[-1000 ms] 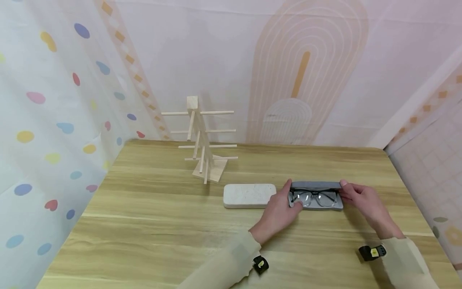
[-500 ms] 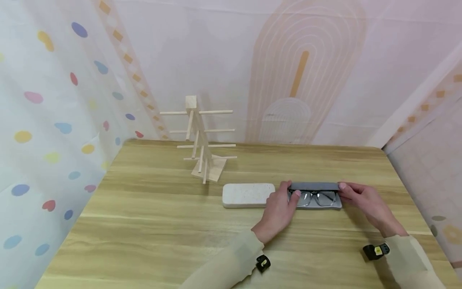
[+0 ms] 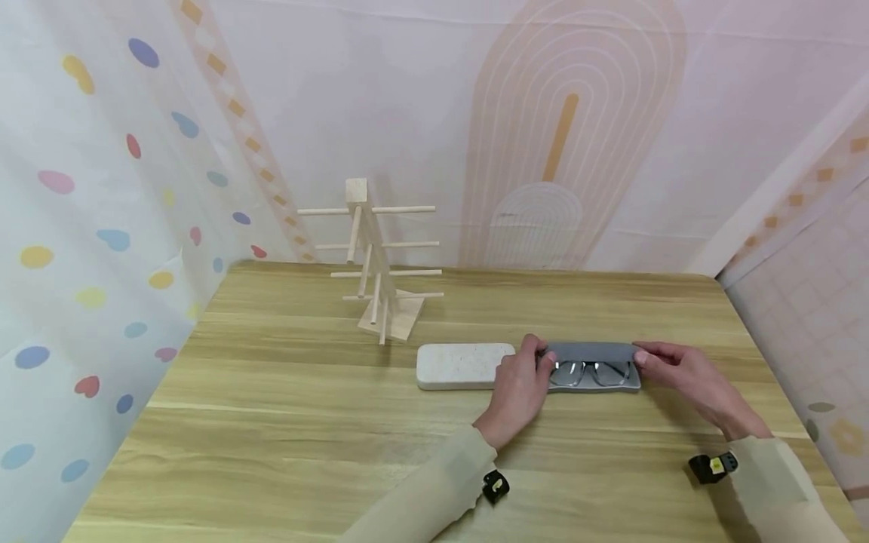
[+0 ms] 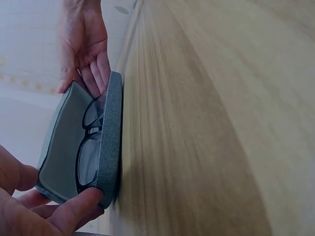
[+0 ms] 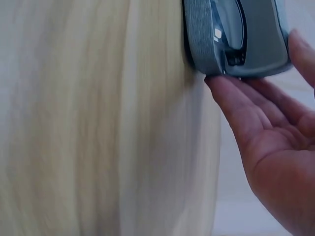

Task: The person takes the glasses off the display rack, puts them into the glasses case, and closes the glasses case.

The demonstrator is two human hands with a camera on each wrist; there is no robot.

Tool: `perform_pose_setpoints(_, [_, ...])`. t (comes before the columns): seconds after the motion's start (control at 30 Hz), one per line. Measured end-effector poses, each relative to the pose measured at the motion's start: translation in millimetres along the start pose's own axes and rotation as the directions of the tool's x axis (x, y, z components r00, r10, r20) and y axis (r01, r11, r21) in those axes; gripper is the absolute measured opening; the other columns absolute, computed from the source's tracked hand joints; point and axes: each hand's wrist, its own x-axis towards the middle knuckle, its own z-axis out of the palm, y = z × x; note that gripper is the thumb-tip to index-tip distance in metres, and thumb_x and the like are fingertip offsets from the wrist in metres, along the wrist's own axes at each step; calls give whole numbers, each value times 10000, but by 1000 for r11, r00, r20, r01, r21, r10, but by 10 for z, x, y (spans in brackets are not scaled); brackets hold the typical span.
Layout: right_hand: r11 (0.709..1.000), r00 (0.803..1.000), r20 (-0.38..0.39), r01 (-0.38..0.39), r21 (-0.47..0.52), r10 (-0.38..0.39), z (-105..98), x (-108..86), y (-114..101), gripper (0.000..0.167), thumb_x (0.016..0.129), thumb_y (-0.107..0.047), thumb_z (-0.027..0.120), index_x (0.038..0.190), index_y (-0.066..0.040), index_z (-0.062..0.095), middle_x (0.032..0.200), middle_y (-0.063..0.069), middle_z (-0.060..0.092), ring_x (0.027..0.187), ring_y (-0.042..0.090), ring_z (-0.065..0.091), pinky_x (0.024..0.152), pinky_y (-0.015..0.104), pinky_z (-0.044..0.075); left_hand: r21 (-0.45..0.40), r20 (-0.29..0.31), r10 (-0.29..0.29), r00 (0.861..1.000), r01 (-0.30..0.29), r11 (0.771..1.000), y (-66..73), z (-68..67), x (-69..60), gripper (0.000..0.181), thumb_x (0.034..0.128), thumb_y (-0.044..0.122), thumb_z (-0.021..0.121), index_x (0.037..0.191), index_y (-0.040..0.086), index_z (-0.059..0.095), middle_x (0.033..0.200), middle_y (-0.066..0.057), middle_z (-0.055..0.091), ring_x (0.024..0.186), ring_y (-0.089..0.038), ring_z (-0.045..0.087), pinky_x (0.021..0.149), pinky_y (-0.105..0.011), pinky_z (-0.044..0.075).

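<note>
A grey glasses case (image 3: 592, 352) lies on the table at the right, its lid partly raised. Inside sit black-framed eyeglasses (image 3: 588, 366), the lid covering their upper edge in the head view. My left hand (image 3: 519, 392) holds the left end of the case, thumb at the lid's corner. At the other end, my right hand (image 3: 695, 383) grips the case with its thumb on the lid's edge. The left wrist view looks into the half-open case (image 4: 112, 142) from its left end. In the right wrist view, fingers of the right hand (image 5: 280, 152) touch the case's end.
A whitish speckled case (image 3: 462, 366) lies left of the grey one, its right end partly behind my left hand. Farther back at the left stands a wooden rack (image 3: 376, 226) with several pegs sticking out. Patterned curtains (image 3: 407, 90) hang behind the wooden table (image 3: 271, 422).
The lid of the glasses case has swung down toward me, covering more of the eyeglasses. My left thumb has moved from the front of the case up onto the lid's corner.
</note>
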Motion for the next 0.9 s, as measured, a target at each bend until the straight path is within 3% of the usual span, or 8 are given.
perform_pose_setpoints(0.1, [994, 1000, -2, 11, -106, -11, -29, 1, 7, 568, 1081, -309, 581, 1472, 93, 492, 1359, 279, 617, 1038, -79, 575, 831, 158, 517, 3, 11, 2, 1000, -2, 1000, 5, -4, -4, 157, 1049, 213, 631, 1114, 71, 631, 782, -45, 701, 658, -231, 651, 574, -348, 515])
perform_pose_setpoints(0.47, [989, 1000, 13, 8, -148, -6, -56, 0, -5, 586, 1047, -328, 643, 1455, 75, 525, 1337, 252, 642, 1035, -70, 586, 819, 175, 535, -39, 55, -32, 998, 34, 999, -1, -18, -27, 180, 1022, 183, 672, 1133, 47, 632, 815, -46, 694, 681, -162, 595, 609, -283, 487])
perform_pose_setpoints(0.57, [985, 1000, 16, 2, -175, 0, -54, -4, -7, 596, 1044, -339, 646, 1461, 68, 522, 1337, 244, 643, 1077, 13, 601, 821, 186, 539, -54, 59, -36, 998, 39, 998, -6, -26, -32, 182, 1016, 175, 681, 1133, 42, 638, 839, -67, 705, 699, -161, 603, 613, -271, 483])
perform_pose_setpoints(0.73, [980, 1000, 10, -6, -200, 8, -40, -7, -8, 617, 1036, -370, 653, 1466, 53, 525, 1334, 236, 647, 1180, 272, 616, 821, 215, 546, -46, 55, -39, 998, 41, 998, -2, -34, -45, 179, 1007, 163, 689, 1131, 44, 640, 901, -112, 734, 769, -226, 667, 654, -312, 518])
perform_pose_setpoints(0.9, [977, 999, 10, -34, -209, 37, -39, -23, -22, 664, 1023, -426, 657, 1476, 39, 519, 1318, 213, 661, 1212, 343, 601, 836, 249, 547, -39, 68, -39, 997, 42, 998, 4, -32, -60, 183, 1011, 160, 680, 1145, 41, 638, 937, -133, 743, 825, -273, 694, 701, -345, 540])
